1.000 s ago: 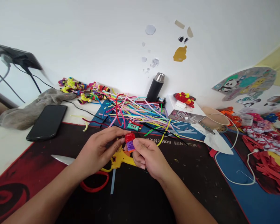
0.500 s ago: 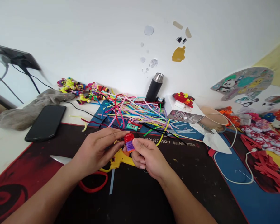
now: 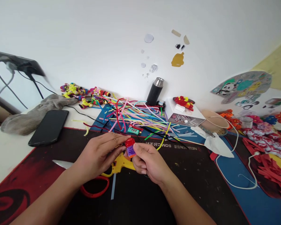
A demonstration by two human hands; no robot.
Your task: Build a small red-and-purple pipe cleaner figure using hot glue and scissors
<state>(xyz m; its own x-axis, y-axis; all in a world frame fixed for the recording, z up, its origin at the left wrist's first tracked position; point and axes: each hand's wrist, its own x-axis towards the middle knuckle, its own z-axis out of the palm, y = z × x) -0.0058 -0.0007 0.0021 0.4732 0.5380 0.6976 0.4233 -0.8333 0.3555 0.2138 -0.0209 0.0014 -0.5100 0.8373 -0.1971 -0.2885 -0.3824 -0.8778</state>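
Note:
Between my two hands is a small pipe-cleaner piece (image 3: 130,148), red on top, purple below, with a bit of orange at its lower edge. My left hand (image 3: 100,153) grips the red part between thumb and fingertips. The purple part is pinched by my right hand (image 3: 148,159), thumb on top and the other fingers curled under. Below them on the dark mat lies a yellow glue gun (image 3: 118,162), partly hidden by my hands, with a pale glue stick (image 3: 113,186) at its rear. Red-handled scissors (image 3: 95,195) lie under my left forearm.
Loose pipe cleaners (image 3: 135,114) are heaped behind my hands, with a black thermos (image 3: 155,91) and a small drawer box (image 3: 184,114) beyond. A phone (image 3: 49,127) and pipe-cleaner figures (image 3: 74,89) lie left. White cable (image 3: 236,187), tissue (image 3: 216,145) and red strips (image 3: 269,170) are on the right.
The whole view has shifted slightly, with the scene sitting a little lower in the picture. Both hands keep their hold on the pipe-cleaner piece, with only slight finger movement.

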